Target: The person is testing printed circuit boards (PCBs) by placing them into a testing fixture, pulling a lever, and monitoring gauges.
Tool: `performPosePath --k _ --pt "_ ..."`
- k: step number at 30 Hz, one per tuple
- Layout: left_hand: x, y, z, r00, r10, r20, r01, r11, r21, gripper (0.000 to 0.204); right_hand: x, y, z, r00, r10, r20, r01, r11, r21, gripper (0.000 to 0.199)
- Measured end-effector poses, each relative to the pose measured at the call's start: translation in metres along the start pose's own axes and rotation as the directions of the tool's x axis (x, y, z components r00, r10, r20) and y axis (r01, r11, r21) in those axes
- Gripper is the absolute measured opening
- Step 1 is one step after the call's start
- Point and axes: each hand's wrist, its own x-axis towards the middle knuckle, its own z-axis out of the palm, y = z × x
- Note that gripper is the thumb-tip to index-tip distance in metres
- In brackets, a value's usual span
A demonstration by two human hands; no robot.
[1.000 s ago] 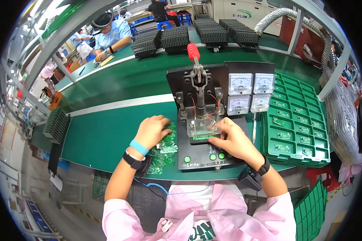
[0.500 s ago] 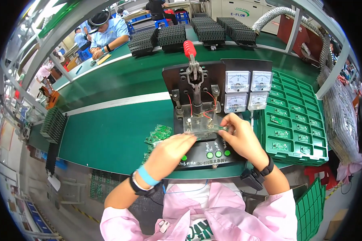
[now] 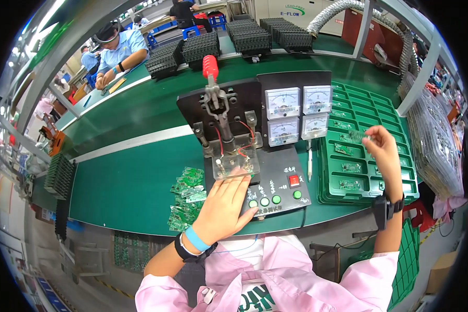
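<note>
My right hand (image 3: pixel 384 151) is closed in a pinch on a small green circuit board (image 3: pixel 356 136), above the green compartment tray (image 3: pixel 325 194). Similar boards lie in several of its compartments. At the test fixture, my left hand (image 3: pixel 228 196) has its fingers stretched out, their tips against the front of the clear plate (image 3: pixel 236 165); what lies under the fingertips is hidden. Over that plate stands the toggle clamp with its red handle (image 3: pixel 210 67) pointing up. Next to my left hand, a loose pile of green circuit boards (image 3: pixel 187 200) lies on the green bench mat.
Four analog meters (image 3: pixel 283 103) and a red rocker switch (image 3: pixel 294 180) belong to the fixture. A white pen (image 3: pixel 310 161) lies between fixture and tray. Black racks (image 3: pixel 200 49) line the bench's far side. A co-worker (image 3: pixel 120 49) sits at the far left. Clear plastic trays (image 3: pixel 426 125) are stacked right.
My right hand has left the fixture's right side and moved right over the tray with the circuit board. My left hand stays at the fixture, fingers now straighter. The whole view has shifted.
</note>
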Motion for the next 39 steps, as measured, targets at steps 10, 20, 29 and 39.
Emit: performPosePath --k 10,20,29,39 --pt "0.026 0.068 -0.081 0.988 0.156 0.017 -0.156 0.988 -0.025 0.065 0.107 0.108 -0.064 0.982 0.115 -0.150 -0.128 0.988 -0.083 0.032" --pt "0.071 0.002 -0.061 0.622 0.108 -0.776 -0.438 0.869 -0.230 0.063 0.047 0.029 -0.004 0.927 -0.359 0.104 0.364 0.805 -0.469 0.022" --pt "-0.026 0.002 -0.034 0.850 0.039 -0.525 -0.243 0.914 -0.325 0.063 -0.085 -0.055 0.115 0.581 -0.664 0.471 0.813 0.504 -0.291 0.039" --pt "-0.073 -0.050 -0.028 0.935 -0.258 -0.245 0.210 0.956 -0.207 0.057 -0.126 -0.026 0.176 0.607 -0.751 -0.260 0.767 0.639 -0.059 0.053"
